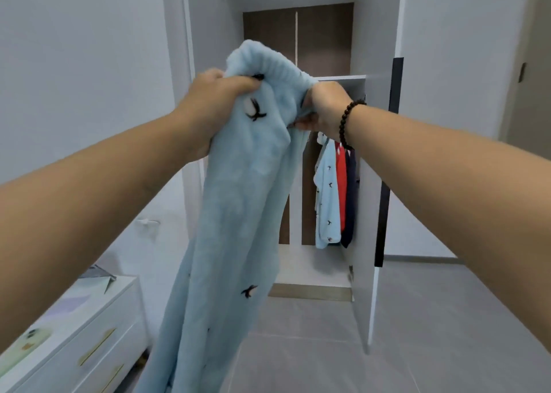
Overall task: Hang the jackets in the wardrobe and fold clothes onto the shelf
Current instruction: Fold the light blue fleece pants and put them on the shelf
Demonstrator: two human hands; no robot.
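Person is holding a light blue fleece garment [238,184] up in front of the open wardrobe [369,184]. Left hand [214,94] is gripping its top edge, fingers curled into the fabric; right hand [322,109] is pinching the other side, just beside. The rest is hanging below both hands. Hung clothes [337,193] are showing inside, behind the right wrist.

Your way into the wardrobe [362,50] is blocked by the robe [238,199], hung clothes [337,193] fill its right side, open door [369,243] flanks that side.
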